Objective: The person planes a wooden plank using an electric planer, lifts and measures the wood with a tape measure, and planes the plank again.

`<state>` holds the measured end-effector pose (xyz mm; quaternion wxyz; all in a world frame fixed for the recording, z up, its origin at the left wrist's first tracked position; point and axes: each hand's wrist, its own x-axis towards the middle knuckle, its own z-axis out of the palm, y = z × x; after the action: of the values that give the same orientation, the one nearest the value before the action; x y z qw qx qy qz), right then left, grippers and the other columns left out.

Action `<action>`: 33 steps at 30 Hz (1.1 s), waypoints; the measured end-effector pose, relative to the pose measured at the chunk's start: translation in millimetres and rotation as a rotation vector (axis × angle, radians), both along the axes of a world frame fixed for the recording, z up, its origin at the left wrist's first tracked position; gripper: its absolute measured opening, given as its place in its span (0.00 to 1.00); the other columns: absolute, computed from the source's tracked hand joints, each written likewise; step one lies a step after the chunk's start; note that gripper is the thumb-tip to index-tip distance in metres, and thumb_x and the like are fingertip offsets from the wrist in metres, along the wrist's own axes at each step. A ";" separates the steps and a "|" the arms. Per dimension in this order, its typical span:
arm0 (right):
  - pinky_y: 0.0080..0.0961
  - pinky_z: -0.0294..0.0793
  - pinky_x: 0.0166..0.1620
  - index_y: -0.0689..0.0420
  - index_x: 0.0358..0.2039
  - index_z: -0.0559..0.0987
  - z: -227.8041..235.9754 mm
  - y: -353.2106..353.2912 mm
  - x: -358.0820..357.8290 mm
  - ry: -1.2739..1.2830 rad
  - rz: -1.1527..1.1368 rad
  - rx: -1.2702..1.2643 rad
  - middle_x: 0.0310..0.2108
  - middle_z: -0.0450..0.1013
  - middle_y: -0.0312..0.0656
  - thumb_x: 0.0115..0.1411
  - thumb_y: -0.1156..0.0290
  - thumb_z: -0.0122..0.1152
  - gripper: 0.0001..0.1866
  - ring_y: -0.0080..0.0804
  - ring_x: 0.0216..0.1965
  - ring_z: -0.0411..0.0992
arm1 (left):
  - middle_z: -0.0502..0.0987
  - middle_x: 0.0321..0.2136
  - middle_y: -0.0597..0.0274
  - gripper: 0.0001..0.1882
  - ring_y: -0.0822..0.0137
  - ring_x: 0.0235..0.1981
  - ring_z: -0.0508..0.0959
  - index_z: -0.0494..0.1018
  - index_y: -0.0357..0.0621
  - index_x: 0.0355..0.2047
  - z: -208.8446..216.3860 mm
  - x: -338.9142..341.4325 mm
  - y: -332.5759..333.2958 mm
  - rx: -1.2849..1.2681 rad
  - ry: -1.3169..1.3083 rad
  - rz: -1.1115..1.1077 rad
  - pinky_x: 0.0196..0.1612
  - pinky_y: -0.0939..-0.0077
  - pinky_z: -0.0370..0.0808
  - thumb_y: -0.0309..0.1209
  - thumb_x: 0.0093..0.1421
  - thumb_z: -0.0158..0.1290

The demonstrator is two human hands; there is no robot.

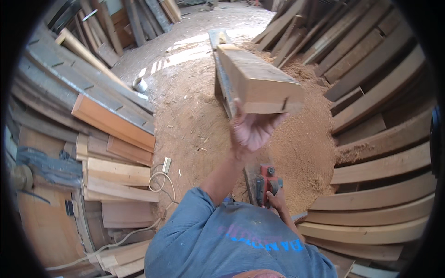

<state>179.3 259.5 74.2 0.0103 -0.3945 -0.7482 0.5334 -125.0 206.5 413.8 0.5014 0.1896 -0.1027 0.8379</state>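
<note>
A thick squared timber beam [271, 95] slants upward, its near end lifted off a narrow bench [224, 83]. My left hand [252, 129] grips that near end from underneath, thumb up the left side and fingers at the lower right edge. A dark mark shows on the beam's end face. Close to my body, my right hand [277, 200] is closed round the handle of a red and black electric hand planer [266, 183]. The planer sits low at the near end of the bench; its underside is hidden.
Stacked boards [123, 178] line the left side, and long planks [384, 204] lean along the right. Sawdust and shavings [306, 143] cover the floor. A white cable [134, 240] with a socket strip [166, 165] runs at the left. A white pot [139, 85] stands farther off.
</note>
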 end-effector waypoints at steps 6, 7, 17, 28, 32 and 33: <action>0.31 0.77 0.32 0.64 0.42 0.75 -6.3 -7.6 -0.7 0.082 -0.054 0.153 0.26 0.75 0.40 0.57 0.74 0.65 0.14 0.31 0.27 0.77 | 0.59 0.67 0.38 0.46 0.37 0.67 0.63 0.48 0.40 0.71 -4.6 -24.5 -34.0 -0.002 0.134 0.102 0.64 0.32 0.70 0.42 0.62 0.61; 0.31 0.77 0.32 0.64 0.42 0.75 -4.7 -8.4 -0.7 0.084 -0.071 0.144 0.26 0.75 0.40 0.57 0.74 0.65 0.14 0.31 0.27 0.77 | 0.54 0.69 0.35 0.47 0.30 0.69 0.53 0.47 0.39 0.72 -5.5 -27.8 -38.6 0.000 0.102 0.103 0.67 0.31 0.63 0.41 0.62 0.62; 0.34 0.79 0.39 0.64 0.51 0.75 42.0 -14.1 -13.6 -0.049 -0.131 0.011 0.31 0.79 0.45 0.57 0.67 0.66 0.23 0.35 0.31 0.79 | 0.47 0.72 0.37 0.47 0.23 0.71 0.40 0.45 0.39 0.73 -8.5 -38.0 -45.8 0.003 0.096 0.125 0.71 0.31 0.55 0.41 0.63 0.60; 0.25 0.76 0.32 0.62 0.47 0.76 31.0 -16.7 -7.8 0.090 -0.237 -0.349 0.30 0.75 0.37 0.56 0.72 0.67 0.18 0.26 0.26 0.76 | 0.50 0.72 0.35 0.45 0.24 0.72 0.40 0.50 0.38 0.72 -20.6 -23.2 -53.7 -0.073 0.075 0.162 0.71 0.31 0.55 0.39 0.62 0.61; 0.24 0.74 0.29 0.61 0.42 0.77 25.1 -15.5 -3.2 0.084 -0.261 -0.425 0.27 0.74 0.34 0.54 0.74 0.66 0.14 0.25 0.25 0.75 | 0.60 0.68 0.38 0.39 0.34 0.69 0.55 0.57 0.36 0.69 -80.2 -5.9 -77.9 -0.037 0.044 0.001 0.70 0.34 0.59 0.42 0.63 0.56; 0.24 0.73 0.28 0.61 0.41 0.77 26.7 -15.0 -4.5 0.103 -0.269 -0.408 0.26 0.74 0.34 0.54 0.75 0.66 0.14 0.24 0.24 0.74 | 0.64 0.67 0.41 0.37 0.40 0.67 0.66 0.60 0.36 0.67 -96.0 1.6 -86.9 -0.057 0.056 -0.050 0.68 0.37 0.63 0.46 0.65 0.53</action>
<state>174.9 244.5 100.9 0.0393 -0.4569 -0.5642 0.6866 -123.5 119.6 317.8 0.5302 0.1957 -0.0695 0.8220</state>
